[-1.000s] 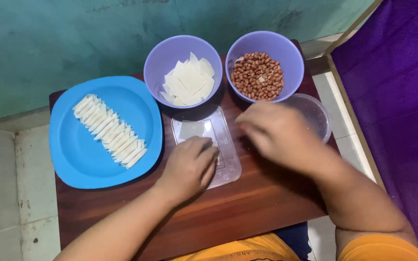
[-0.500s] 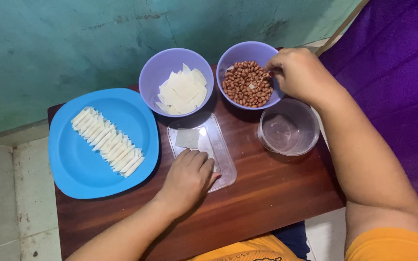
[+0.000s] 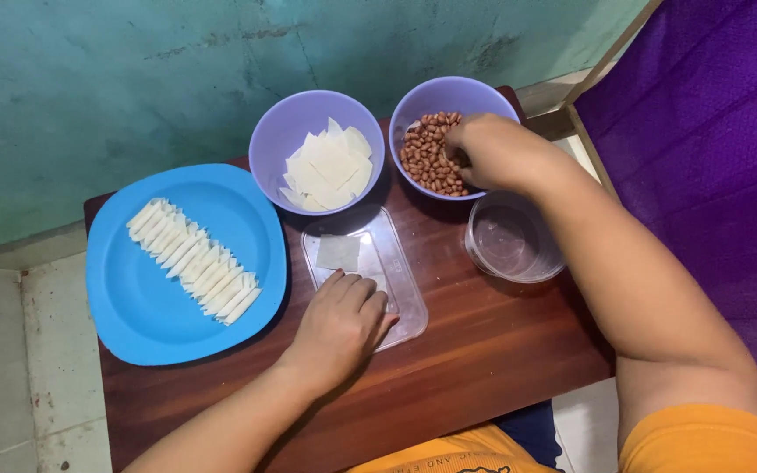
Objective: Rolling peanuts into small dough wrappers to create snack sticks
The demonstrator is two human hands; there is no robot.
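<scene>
My right hand (image 3: 491,149) reaches into a purple bowl (image 3: 435,95) of brown peanuts (image 3: 427,153), fingertips curled among them. My left hand (image 3: 341,326) rests palm down on a clear plastic lid (image 3: 400,289) lying flat on the wooden table; a small white square wrapper (image 3: 337,252) lies on the lid just beyond the fingers. A second purple bowl (image 3: 286,131) holding cut white wrappers (image 3: 328,166) stands behind the lid. To the left, a blue plate (image 3: 133,307) carries a row of several white rolled pieces (image 3: 193,260).
A clear plastic cup (image 3: 512,238) with water stands right of the lid, below my right forearm. The dark wooden table (image 3: 484,350) ends near my lap. A teal wall is behind, purple cloth on the right, pale floor tiles to the left.
My right hand went from the lid up to the far rim of the peanut bowl, then dipped into the peanuts. My left hand stayed on the lid.
</scene>
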